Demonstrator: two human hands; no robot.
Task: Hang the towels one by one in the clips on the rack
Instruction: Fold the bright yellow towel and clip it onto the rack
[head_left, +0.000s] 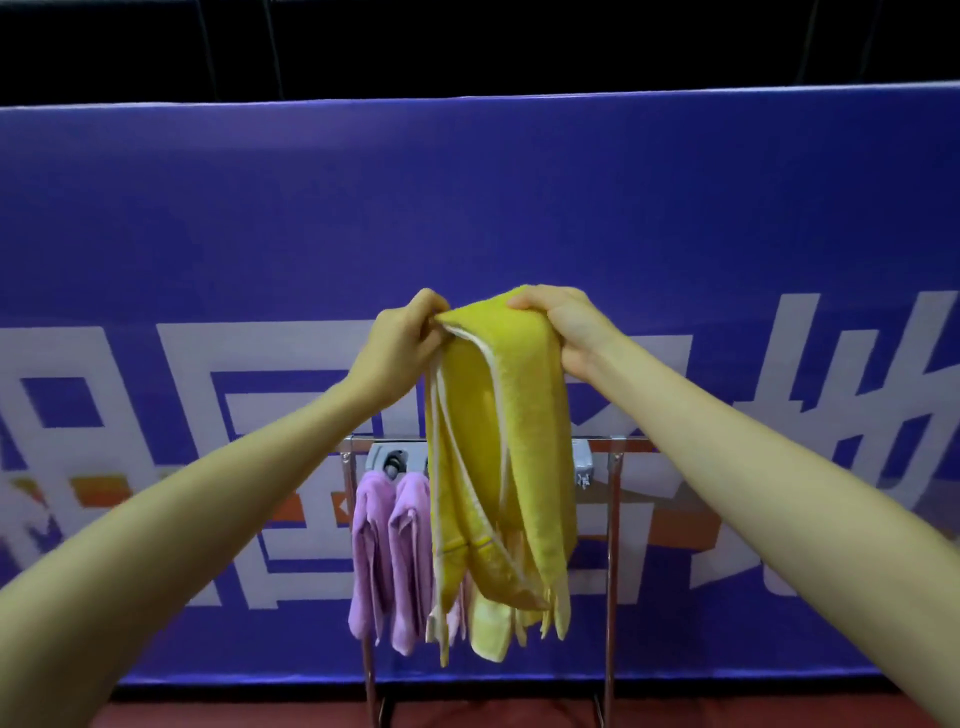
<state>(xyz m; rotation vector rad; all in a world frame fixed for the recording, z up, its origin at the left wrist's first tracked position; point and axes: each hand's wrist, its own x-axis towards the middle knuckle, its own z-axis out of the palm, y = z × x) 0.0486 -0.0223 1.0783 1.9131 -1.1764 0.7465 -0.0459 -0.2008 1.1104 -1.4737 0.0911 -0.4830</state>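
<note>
Done: two purple towels (387, 551) already hang from the grey clip bar (395, 457) of the rack (615, 519), below the left hand and just left of the towel being held.
In hand: a yellow towel (498, 467) with pale edging, bunched at its top and hanging in long folds in front of the rack.
Left hand (400, 348): fingers curled, pinching the towel's top corner.
Right hand (566, 327): fingers wrapped over the bunched top edge, gripping it.
Towel's place: held up between both hands, above the clip bar; it hangs in front of the clips, so I judge it not yet clipped.
Left to do: lower the gathered top to a free clip, probably on the part of the bar below the right hand; most of that stretch is hidden behind the yellow cloth.
Further towels: none visible elsewhere; whether more wait, I cannot tell.
</note>
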